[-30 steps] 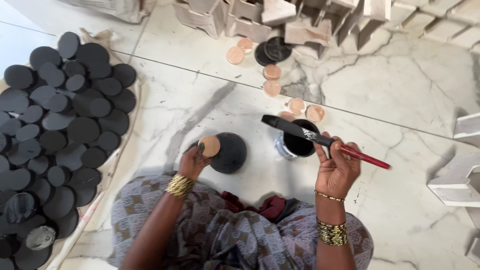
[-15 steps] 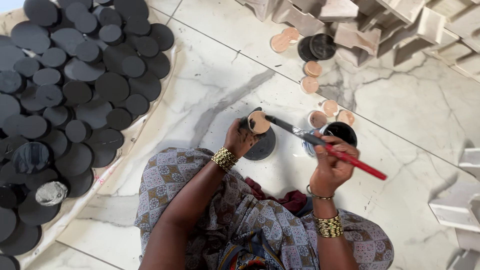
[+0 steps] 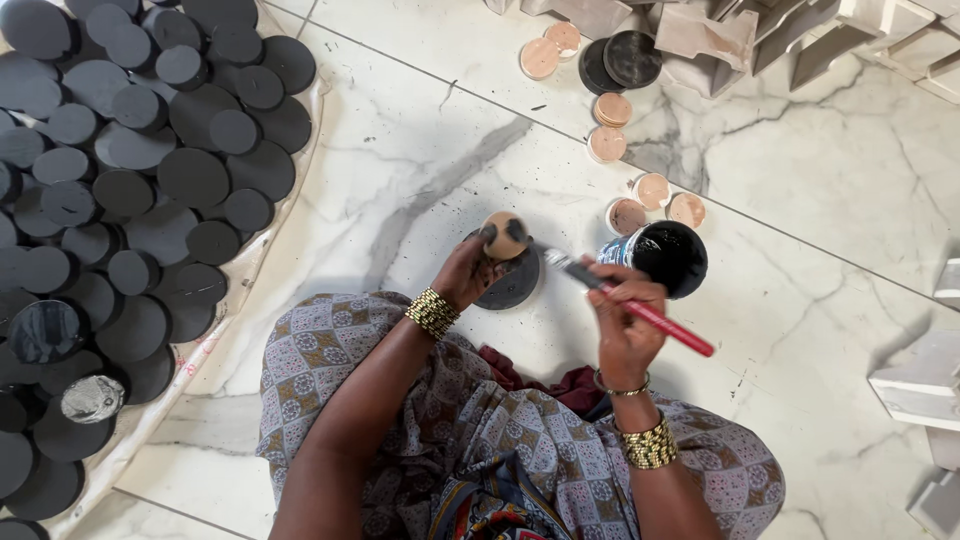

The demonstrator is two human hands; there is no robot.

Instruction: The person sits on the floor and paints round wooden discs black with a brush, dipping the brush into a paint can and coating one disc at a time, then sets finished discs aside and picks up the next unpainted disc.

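My left hand (image 3: 466, 272) holds a small round tan disc (image 3: 507, 236) upright above a larger black disc (image 3: 512, 285) lying on the marble floor. My right hand (image 3: 620, 315) grips a red-handled paintbrush (image 3: 630, 304); its black bristle tip touches the tan disc, which carries a dark smear. Just beyond the right hand stands an open tin of black paint (image 3: 668, 258). Both wrists wear gold bangles.
Many black-painted discs (image 3: 150, 180) lie spread on a sheet at the left. Several unpainted tan discs (image 3: 610, 130) trail across the floor toward the top, beside two black ones (image 3: 620, 62). White wooden pieces (image 3: 760, 40) crowd the top right and right edge.
The view has shifted closer. The brush has left the paint tin and its tip now rests on the tan disc, which my left hand has raised and turned toward it.
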